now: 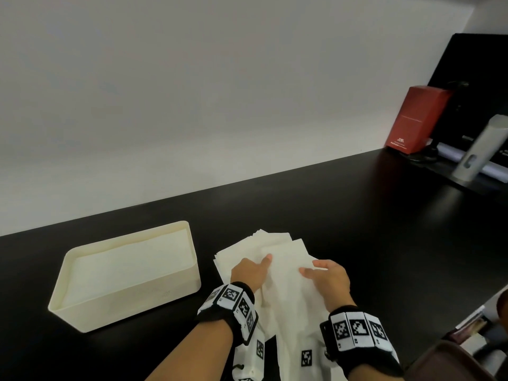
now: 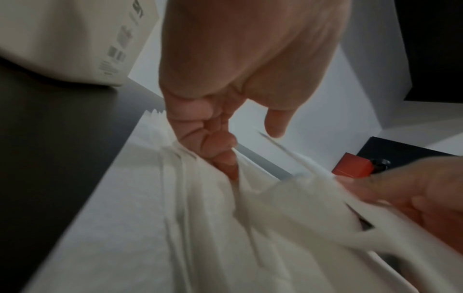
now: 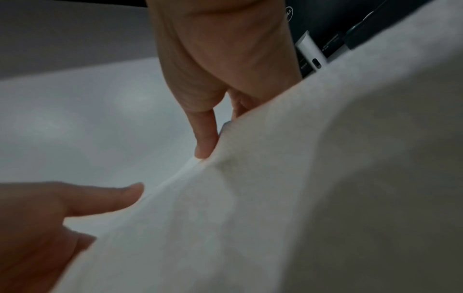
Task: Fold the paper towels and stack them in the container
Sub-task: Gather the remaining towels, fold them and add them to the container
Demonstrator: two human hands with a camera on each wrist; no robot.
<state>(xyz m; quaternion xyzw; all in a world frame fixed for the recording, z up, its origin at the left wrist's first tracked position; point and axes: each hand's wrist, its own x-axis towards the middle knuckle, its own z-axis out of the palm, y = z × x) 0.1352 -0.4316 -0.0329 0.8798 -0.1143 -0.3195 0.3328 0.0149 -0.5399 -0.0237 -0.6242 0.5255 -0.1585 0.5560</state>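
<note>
A stack of white paper towels [image 1: 242, 251] lies on the black table, right of a cream container [image 1: 137, 298] that holds folded towels [image 1: 132, 265]. Both hands hold the top paper towel [image 1: 288, 273], which is raised and rumpled above the stack. My left hand [image 1: 251, 270] grips its left side; in the left wrist view the fingers [image 2: 220, 152] curl into the sheet [image 2: 288, 198] with the thumb out. My right hand [image 1: 321, 273] pinches the right edge; in the right wrist view the thumb [image 3: 205, 138] presses the towel [image 3: 275, 178] against the hidden fingers.
The black table [image 1: 357, 215] runs along a white wall. At the far right stand a red box [image 1: 415, 119], a silver cylinder [image 1: 481, 149] and a black monitor [image 1: 483, 78]. A brown chair back [image 1: 453, 364] shows at the bottom right.
</note>
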